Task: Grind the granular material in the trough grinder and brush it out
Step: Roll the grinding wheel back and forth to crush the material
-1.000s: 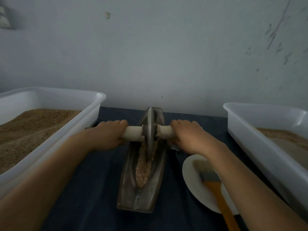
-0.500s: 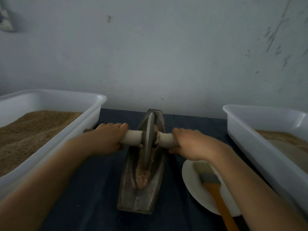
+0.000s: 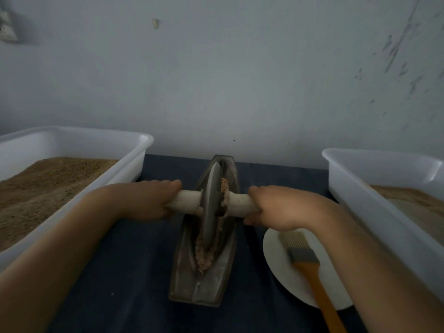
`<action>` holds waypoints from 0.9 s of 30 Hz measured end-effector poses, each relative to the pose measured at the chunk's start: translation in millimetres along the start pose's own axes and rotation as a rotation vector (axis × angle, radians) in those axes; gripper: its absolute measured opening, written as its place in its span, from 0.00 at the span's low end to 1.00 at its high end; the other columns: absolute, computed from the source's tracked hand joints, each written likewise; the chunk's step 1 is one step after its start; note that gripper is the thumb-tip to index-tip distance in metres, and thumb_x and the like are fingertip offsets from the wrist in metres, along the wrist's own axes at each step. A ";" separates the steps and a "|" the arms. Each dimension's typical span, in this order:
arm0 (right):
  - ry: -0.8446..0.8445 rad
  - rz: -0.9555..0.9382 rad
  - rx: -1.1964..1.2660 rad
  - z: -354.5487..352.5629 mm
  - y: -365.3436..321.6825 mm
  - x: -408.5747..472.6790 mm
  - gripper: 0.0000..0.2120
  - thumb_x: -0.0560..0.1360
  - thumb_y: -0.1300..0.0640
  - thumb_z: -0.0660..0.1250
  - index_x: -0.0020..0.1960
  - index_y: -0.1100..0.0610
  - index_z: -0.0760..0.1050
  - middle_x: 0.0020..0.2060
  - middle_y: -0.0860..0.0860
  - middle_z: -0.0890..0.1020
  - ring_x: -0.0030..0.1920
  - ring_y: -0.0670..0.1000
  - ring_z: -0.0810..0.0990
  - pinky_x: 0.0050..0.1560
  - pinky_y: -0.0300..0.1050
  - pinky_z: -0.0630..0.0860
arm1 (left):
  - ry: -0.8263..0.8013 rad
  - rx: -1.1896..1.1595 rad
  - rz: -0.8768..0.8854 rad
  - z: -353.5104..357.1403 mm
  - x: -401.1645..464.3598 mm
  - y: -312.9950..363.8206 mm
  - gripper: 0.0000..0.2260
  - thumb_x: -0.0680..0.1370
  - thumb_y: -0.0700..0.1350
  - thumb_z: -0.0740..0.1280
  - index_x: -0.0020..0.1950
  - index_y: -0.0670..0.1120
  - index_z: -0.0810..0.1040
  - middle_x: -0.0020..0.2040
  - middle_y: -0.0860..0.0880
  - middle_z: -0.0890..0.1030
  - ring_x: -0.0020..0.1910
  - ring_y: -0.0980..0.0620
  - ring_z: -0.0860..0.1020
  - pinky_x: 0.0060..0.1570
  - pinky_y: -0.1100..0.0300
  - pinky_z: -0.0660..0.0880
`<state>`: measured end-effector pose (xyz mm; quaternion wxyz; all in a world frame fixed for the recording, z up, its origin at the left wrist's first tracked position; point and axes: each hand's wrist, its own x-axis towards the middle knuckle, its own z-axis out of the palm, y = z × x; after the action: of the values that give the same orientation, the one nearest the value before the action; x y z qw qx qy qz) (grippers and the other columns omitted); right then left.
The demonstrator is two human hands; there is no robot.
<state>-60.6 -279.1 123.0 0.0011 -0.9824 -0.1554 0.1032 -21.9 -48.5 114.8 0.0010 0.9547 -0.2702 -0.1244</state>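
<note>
Dark cloth bench (image 3: 125, 272) against a scuffed grey wall (image 3: 240, 80); my left hand (image 3: 144, 203) and right hand (image 3: 281, 207) grip the roller handles, wheel (image 3: 211, 207) standing in the trough grinder (image 3: 216, 284) between my fingers

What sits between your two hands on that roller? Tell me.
In the head view, the grinding wheel stands upright between the left hand and right hand, its edge in the trough.

Grey grinder (image 3: 204, 282), orange-handled brush (image 3: 310, 267), white plate (image 3: 276, 255), navy cloth (image 3: 125, 272)
</note>
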 end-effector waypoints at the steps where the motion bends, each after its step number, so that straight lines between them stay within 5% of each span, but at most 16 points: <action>1: 0.045 0.016 -0.012 2.9 3.1 5.7 0.15 0.77 0.47 0.62 0.56 0.56 0.66 0.41 0.47 0.69 0.40 0.47 0.69 0.38 0.41 0.63 | 0.057 0.022 -0.016 2.2 5.4 -2.0 0.10 0.78 0.47 0.64 0.56 0.52 0.63 0.55 0.53 0.72 0.51 0.55 0.72 0.55 0.60 0.69; 5: 0.313 0.046 -0.093 19.9 21.2 31.9 0.12 0.78 0.51 0.61 0.56 0.57 0.67 0.54 0.53 0.74 0.51 0.54 0.72 0.45 0.46 0.60 | 0.393 0.173 -0.081 19.6 34.3 -9.8 0.14 0.78 0.49 0.62 0.61 0.47 0.65 0.60 0.49 0.71 0.58 0.49 0.71 0.59 0.55 0.67; 8: 0.473 0.048 -0.152 28.4 30.1 44.8 0.11 0.77 0.54 0.61 0.57 0.57 0.67 0.54 0.54 0.74 0.52 0.55 0.72 0.44 0.46 0.58 | 0.638 0.264 -0.097 32.7 51.9 -12.4 0.15 0.78 0.49 0.63 0.62 0.48 0.65 0.59 0.49 0.70 0.57 0.49 0.70 0.58 0.56 0.65; 12: 0.538 0.053 -0.182 32.6 32.3 49.2 0.13 0.76 0.56 0.63 0.58 0.57 0.67 0.54 0.53 0.74 0.52 0.54 0.71 0.44 0.46 0.59 | 0.708 0.232 -0.085 35.5 56.6 -12.2 0.16 0.77 0.49 0.64 0.63 0.48 0.67 0.59 0.48 0.71 0.56 0.49 0.70 0.59 0.55 0.63; 15: 0.469 0.062 -0.180 29.2 27.0 42.8 0.13 0.77 0.55 0.62 0.58 0.57 0.66 0.55 0.54 0.74 0.53 0.55 0.72 0.46 0.47 0.61 | 0.640 0.215 -0.079 32.7 49.8 -11.3 0.16 0.77 0.50 0.63 0.63 0.48 0.66 0.60 0.49 0.71 0.58 0.49 0.70 0.60 0.55 0.64; 20: 0.139 0.046 -0.019 11.8 11.2 17.5 0.18 0.77 0.47 0.63 0.60 0.57 0.66 0.54 0.52 0.74 0.51 0.53 0.73 0.46 0.45 0.65 | 0.284 0.161 -0.053 13.6 20.0 -4.1 0.17 0.78 0.51 0.64 0.62 0.50 0.63 0.61 0.51 0.71 0.59 0.52 0.71 0.60 0.57 0.66; 24: -0.038 -0.017 0.030 0.2 4.2 -0.1 0.19 0.77 0.47 0.64 0.60 0.57 0.66 0.42 0.47 0.70 0.41 0.45 0.70 0.34 0.36 0.64 | 0.008 0.067 -0.023 0.0 -0.2 0.1 0.13 0.78 0.49 0.64 0.58 0.53 0.61 0.50 0.56 0.70 0.47 0.60 0.71 0.47 0.67 0.67; 27: -0.080 -0.028 0.033 -2.4 4.5 -2.6 0.18 0.77 0.46 0.63 0.58 0.57 0.67 0.39 0.46 0.68 0.37 0.43 0.68 0.33 0.35 0.62 | -0.042 0.025 -0.011 -2.8 -4.1 0.9 0.13 0.79 0.47 0.63 0.52 0.54 0.58 0.44 0.58 0.66 0.42 0.60 0.69 0.42 0.68 0.64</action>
<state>-61.2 -284.1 125.7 0.0128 -0.9752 -0.1671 0.1448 -25.1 -47.3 118.5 -0.0175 0.9533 -0.2666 -0.1409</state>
